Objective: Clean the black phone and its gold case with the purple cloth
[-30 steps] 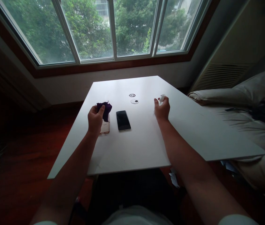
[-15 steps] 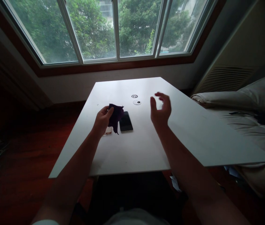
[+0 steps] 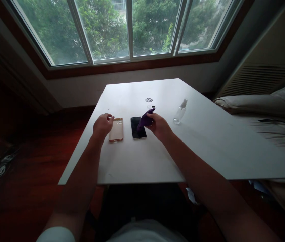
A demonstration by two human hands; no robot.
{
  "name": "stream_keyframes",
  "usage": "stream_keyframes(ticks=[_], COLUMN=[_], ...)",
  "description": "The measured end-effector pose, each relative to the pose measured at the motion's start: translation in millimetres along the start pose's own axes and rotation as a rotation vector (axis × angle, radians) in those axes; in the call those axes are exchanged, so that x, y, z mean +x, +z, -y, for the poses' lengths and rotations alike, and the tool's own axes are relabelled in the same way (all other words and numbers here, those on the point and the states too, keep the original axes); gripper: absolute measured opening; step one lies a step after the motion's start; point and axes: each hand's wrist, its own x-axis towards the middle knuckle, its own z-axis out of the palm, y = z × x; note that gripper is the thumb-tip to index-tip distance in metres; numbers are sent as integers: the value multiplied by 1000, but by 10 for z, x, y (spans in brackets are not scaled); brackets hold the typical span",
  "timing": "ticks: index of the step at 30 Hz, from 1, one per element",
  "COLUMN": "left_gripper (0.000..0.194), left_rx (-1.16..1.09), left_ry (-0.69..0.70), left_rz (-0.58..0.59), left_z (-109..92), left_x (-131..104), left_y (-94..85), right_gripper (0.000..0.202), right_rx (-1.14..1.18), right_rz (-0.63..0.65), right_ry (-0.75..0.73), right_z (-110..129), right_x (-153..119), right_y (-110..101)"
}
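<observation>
Where daylight entered along the top of the frame, one wide window stood in a red-brown surround, foliage behind its panes. One table, white and angular, filled the centre and ran out to the right edge. One floor, dark red, occupied the lower left. Pale padding, creased, lay at the far right. One left hand, left of centre, was empty and loosely curled at the upper-left edge of the phone case; whether it touched could not be told. One right hand, centre, pinched the purple cloth between thumb and fingers. One phone case, rose-gold, lay left of centre. One phone, dark screen upward, lay flat just right of the case, near mid-frame. One spray bottle, clear, appeared right of centre, beyond the right hand. One purple cloth drooped over the phone's screen, contact uncertain. Two small discs, patterned, lay above the cloth, one partly covered by it.
</observation>
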Motion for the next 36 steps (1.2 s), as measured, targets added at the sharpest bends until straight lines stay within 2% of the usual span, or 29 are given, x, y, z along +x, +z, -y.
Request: stream_keyframes(ticks=[2,4,7,9,12,15,18,22,25,27,30,33,35,36], left_gripper=[48,49,31,27,34,41,31,29,28,23,23,26,31,33], left_rx=[224,313,362,375,383,391,423,428,269,-22,-470,-779,-879,-890], left_ry=[-167,-221,-198,-184,-194,-210,-204,-205,-218,-255,-324,-360,-361,-339], left_rz=[167,262,274,242,186,251,311,245,114,84,204,326,364,369], left_z=[205,337,396,381,342,309,291,286,269,223,73,-170,-351,-437], left_x=[70,103,114,114,114,101,75,63,85,88,24,-137,-268,-330], left_y=[39,99,165,171,148,139,150,146,137,152,225,345,422,451], right_gripper=[13,11,9,6,5,8,9,9,12,14,18,22,24,26], right_rx=[44,81,158,222,260,250,259,265,216,136,-98,-396,-596,-696], right_rz=[-141,-265,-403,-451,-471,-465,-449,-424,-404,-421,-496,-519,-442,-360], right_ry=[-50,-108,-174,-198,-213,-209,-195,-186,-212,-270,-432,-628,-718,-742], right_z=[35,55,86,112,139,144,139,126,109,103,103,63,-9,-58], right_x=[69,132,202,228,246,249,241,239,251,249,192,71,-16,-52], right_y=[-56,-110,-179,-213,-247,-255,-235,-221,-243,-253,-224,-148,-89,-59])
